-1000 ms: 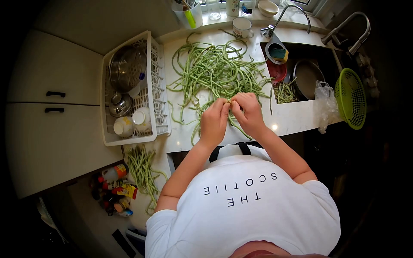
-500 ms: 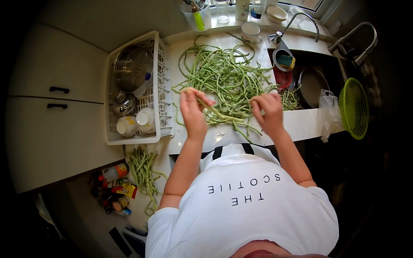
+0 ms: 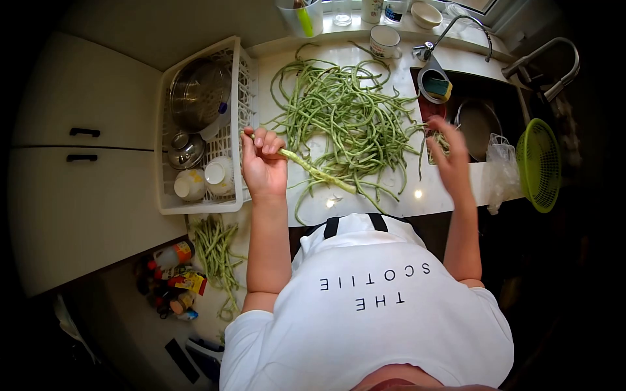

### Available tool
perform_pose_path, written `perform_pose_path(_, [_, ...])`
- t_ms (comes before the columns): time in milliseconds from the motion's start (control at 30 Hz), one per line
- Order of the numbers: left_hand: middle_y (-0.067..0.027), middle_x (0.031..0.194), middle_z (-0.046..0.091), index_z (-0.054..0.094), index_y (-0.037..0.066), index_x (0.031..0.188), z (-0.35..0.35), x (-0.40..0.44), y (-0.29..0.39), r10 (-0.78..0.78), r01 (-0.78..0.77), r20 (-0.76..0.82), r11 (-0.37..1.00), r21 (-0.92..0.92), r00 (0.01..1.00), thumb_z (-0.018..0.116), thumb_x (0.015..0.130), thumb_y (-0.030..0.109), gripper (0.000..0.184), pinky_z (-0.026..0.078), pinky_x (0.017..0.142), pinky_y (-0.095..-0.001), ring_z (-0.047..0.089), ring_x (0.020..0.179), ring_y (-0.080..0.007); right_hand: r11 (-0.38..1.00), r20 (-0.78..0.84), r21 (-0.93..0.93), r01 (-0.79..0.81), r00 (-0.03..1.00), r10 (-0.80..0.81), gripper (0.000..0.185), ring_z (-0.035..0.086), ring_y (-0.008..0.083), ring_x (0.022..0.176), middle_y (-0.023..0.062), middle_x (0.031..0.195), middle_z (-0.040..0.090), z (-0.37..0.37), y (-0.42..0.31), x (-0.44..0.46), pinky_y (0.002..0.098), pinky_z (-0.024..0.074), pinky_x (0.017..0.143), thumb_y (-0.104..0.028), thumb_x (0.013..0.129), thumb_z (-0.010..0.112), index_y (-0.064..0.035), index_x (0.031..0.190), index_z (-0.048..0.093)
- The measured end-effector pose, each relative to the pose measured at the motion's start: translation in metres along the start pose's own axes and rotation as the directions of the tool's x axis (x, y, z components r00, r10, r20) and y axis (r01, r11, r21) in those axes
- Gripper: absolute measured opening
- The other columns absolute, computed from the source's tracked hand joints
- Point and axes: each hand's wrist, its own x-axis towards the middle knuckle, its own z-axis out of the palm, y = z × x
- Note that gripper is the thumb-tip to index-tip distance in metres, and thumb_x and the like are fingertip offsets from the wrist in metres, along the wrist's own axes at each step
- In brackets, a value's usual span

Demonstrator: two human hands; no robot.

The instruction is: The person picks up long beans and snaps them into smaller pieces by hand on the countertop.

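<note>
A light green long bean [image 3: 319, 173] runs from my left hand [image 3: 265, 163], whose fingers are curled round its end, beside the white rack. Its other end points right over the counter's front part. My right hand [image 3: 450, 156] is raised at the sink's front left corner, fingers apart and slightly blurred, with nothing visible in it. Between and beyond the hands lies a large tangled heap of long green beans [image 3: 352, 111]. Short bean pieces [image 3: 439, 144] show in the sink, partly behind my right hand. A separate bundle of beans [image 3: 215, 251] lies at the lower left.
The white dish rack [image 3: 199, 210] holds pots and bowls at the left. A mug [image 3: 385, 42] stands behind the heap. The sink holds a pan [image 3: 479, 127]; a plastic bag [image 3: 501, 166] and green basket [image 3: 540, 166] are at its right. Bottles [image 3: 173, 255] stand lower left.
My hands, together at first, have moved apart. The left went left with the bean; the right moved to the sink's edge and its fingers opened.
</note>
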Motion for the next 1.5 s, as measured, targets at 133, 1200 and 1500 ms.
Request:
perform_pose_path(133, [-0.0026,0.073,0.038,0.050,0.006,0.098,-0.003,0.001,-0.007,0.017,-0.017,-0.036,1.000,-0.015,0.999,0.041,0.105,0.024,0.022,0.039,0.059,-0.0272,0.037,0.063,-0.0136,0.894,0.371,0.438,0.097,0.886,-0.278,0.048,0.062,0.0247,0.098,0.0096,0.109,0.068,0.031,-0.083,-0.013,0.0350,0.0441,0.091,-0.007,0.083,0.072,-0.0052,0.129,0.058])
perform_pose_path(1200, [-0.0120,0.071,0.063,0.064,0.006,0.084,-0.019,-0.067,-0.054,-0.599,-0.550,0.200,-0.484,0.680,0.775,0.060,0.085,0.017,0.012,0.049,0.058,-0.0411,0.062,0.064,-0.0326,0.923,0.505,0.119,0.366,0.778,-0.374,0.011,0.060,0.0290,0.076,0.0091,0.073,0.061,0.097,-0.053,-0.046,0.0409,0.0416,0.083,-0.015,0.086,0.057,-0.0065,0.079,0.056])
perform_pose_path(1500, [-0.0108,0.071,0.062,0.065,0.006,0.081,-0.024,-0.073,-0.057,-0.570,-0.564,0.252,-0.476,0.675,0.782,0.063,0.083,0.016,0.010,0.048,0.055,-0.0407,0.062,0.063,-0.0311,0.954,0.587,0.137,0.268,0.753,-0.296,0.016,0.059,0.0312,0.070,0.0118,0.071,0.061,0.099,-0.050,-0.043,0.0411,0.0412,0.076,-0.017,0.085,0.056,-0.0057,0.073,0.056])
